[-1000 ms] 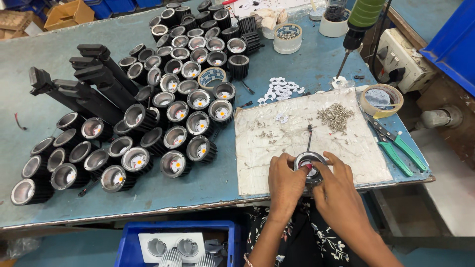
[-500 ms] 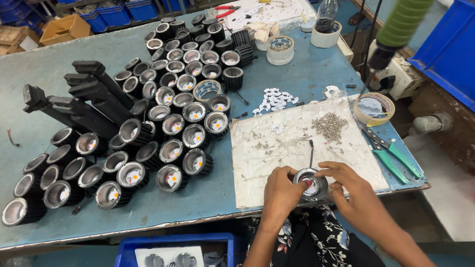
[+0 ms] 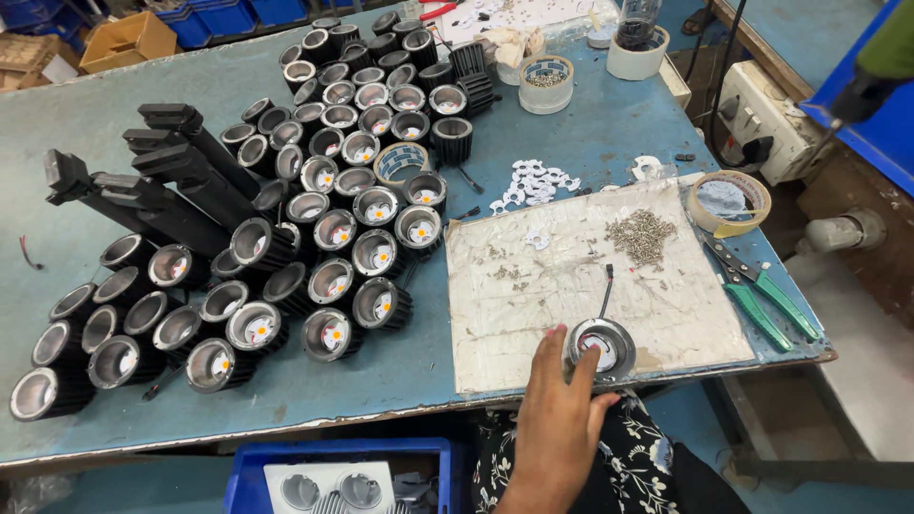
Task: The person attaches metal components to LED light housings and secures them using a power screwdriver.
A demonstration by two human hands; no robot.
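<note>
I see only 1 hand [image 3: 557, 419], reaching up from the near edge of the blue-green worktop [image 3: 238, 71]. I take it for the left; the right is out of view. Its fingers [image 3: 550, 350] lie extended and slightly spread, gripping nothing, their tips touching the left rim of a round silver lamp housing with a white centre [image 3: 600, 347]. That housing sits on a worn whitish mat [image 3: 590, 276], near its front edge, a thin black wire [image 3: 606, 290] rising from it. Loose small screws [image 3: 643, 235] lie further back on the mat.
</note>
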